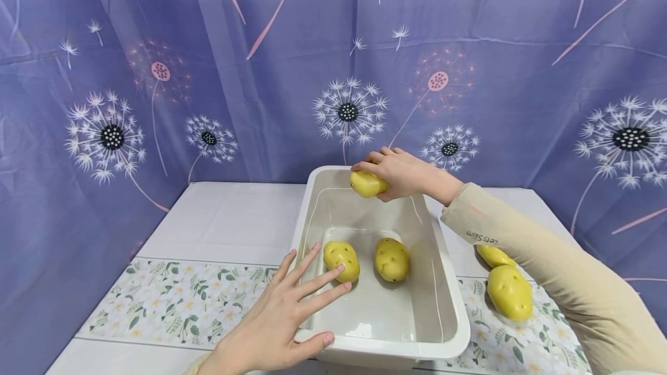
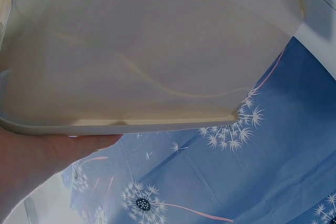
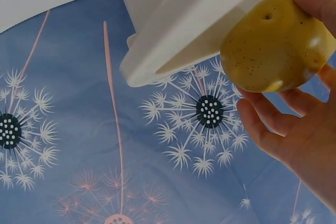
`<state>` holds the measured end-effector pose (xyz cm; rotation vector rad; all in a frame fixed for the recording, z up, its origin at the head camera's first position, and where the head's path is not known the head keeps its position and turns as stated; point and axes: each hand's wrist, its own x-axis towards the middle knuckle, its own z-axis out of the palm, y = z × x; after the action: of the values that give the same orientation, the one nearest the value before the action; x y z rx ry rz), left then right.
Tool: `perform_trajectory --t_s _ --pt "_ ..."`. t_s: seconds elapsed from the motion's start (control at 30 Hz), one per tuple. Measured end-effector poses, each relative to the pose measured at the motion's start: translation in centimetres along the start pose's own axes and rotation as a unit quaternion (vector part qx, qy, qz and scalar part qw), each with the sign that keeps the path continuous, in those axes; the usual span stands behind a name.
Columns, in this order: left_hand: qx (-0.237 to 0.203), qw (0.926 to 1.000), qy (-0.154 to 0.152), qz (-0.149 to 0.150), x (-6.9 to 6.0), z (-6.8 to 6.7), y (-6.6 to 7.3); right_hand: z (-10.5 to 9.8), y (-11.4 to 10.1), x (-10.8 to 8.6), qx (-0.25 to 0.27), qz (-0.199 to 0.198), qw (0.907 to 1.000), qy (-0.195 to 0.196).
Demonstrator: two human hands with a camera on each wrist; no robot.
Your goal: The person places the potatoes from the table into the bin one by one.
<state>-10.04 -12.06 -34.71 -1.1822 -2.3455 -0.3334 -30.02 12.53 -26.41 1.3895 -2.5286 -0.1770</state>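
Note:
My right hand [image 1: 398, 172] grips a yellow potato [image 1: 366, 184] above the far end of a pale grey plastic basin [image 1: 453, 305]. In the right wrist view the held potato [image 3: 275, 43] shows a few dark specks, with thumb and fingers curled round it. Two more potatoes lie apart on the basin floor, a left potato [image 1: 341, 256] and a right potato [image 1: 392, 260]. My left hand [image 1: 283, 314] rests at the near left corner of the basin, its fingers straight and spread, the fingertips overlapping the left potato in the head view.
Right of the basin, partly under my right sleeve [image 1: 537, 259], lie a potato [image 1: 510, 293] and another potato [image 1: 494, 256] behind it. The white table [image 1: 234, 213] carries a flowered strip [image 1: 182, 300]. A blue dandelion-print curtain [image 1: 271, 103] hangs behind and beside it.

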Motion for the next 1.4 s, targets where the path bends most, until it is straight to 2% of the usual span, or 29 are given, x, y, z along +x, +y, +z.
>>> perform_trajectory --t_s 0.17,0.47,1.07,1.4 --pt "0.002 1.0000 0.002 0.002 0.0 0.1 0.0 -0.1 0.0 -0.2 -0.012 -0.005 0.9999 -0.007" --pt "0.004 1.0000 0.003 0.000 -0.1 0.1 0.0 -0.2 0.1 -0.9 -0.020 -0.018 0.9996 0.007" --pt "-0.006 1.0000 0.002 -0.004 -0.1 0.0 0.0 -0.1 0.1 -1.8 -0.005 -0.007 0.9998 -0.016" --pt "-0.001 1.0000 0.002 -0.004 -0.1 0.1 0.0 0.1 0.1 -3.0 -0.027 -0.006 0.9995 -0.017"
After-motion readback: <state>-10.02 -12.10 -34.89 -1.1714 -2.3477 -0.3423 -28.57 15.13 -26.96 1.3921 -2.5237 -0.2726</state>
